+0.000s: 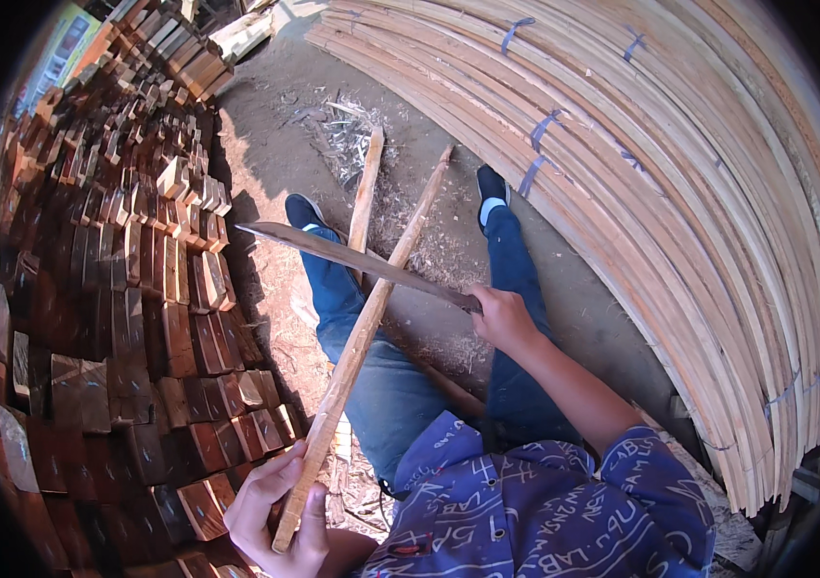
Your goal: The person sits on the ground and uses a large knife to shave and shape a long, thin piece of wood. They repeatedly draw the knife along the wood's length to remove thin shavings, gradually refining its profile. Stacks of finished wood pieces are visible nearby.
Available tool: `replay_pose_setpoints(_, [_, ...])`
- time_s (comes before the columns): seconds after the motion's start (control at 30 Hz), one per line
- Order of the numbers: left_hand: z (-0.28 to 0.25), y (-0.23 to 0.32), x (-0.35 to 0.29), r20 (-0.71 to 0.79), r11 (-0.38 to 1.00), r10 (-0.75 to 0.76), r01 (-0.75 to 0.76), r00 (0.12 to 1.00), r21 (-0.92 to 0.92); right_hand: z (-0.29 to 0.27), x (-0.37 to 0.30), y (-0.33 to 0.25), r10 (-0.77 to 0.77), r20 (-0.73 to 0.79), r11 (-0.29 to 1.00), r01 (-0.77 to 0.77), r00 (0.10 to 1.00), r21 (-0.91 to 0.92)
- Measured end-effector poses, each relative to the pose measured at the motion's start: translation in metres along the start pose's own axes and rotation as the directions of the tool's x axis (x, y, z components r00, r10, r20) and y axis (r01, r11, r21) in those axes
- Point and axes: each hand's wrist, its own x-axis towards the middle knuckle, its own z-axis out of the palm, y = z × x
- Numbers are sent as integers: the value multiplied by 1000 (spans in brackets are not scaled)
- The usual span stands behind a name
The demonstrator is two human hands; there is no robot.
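My left hand [280, 511] is closed around the near end of a long wooden stick [352, 347], which slants up and away to a tapered tip. In my right hand [504, 318] is the handle of a machete [362, 258]. Its long blade points left and crosses over the stick, seen from above; whether the two touch, I cannot tell. Beneath and beyond them a second piece of wood [366, 188] stands between my feet, its lower part partly hidden by the blade and the stick.
Stacked cut timber [140, 356] rises along the left side. Bundles of long thin wooden strips [641, 173], tied with blue bands, curve along the right. Wood shavings [347, 135] litter the ground ahead. My legs [390, 385] are spread, with dark shoes [493, 183] on the ground.
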Motion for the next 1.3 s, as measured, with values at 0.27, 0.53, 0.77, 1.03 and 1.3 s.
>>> replay_pose_setpoints(0.27, [-9, -26, -21, -61, 956, -287, 281, 956, -83, 34, -21, 24, 157, 33, 987, -155, 987, -40])
replay_pose_setpoints(0.53, [2, -20, -35, -153, 948, -311, 295, 938, -118, -6, -35, -65, 70, 124, 962, -100, 990, 253])
replay_pose_setpoints(0.77, [13, -15, -48, -160, 909, -352, 296, 922, -293, 5, -29, -92, -151, 16, 967, 144, 988, 210])
replay_pose_setpoints(1.03, [13, -22, -55, -42, 978, -205, 207, 978, 40, 19, -42, -69, -119, -21, 976, 121, 993, 178])
replay_pose_setpoints(1.3, [6, -17, -35, 373, 885, 325, -418, 869, 205, -32, -66, -71, -36, 90, 977, 16, 995, 214])
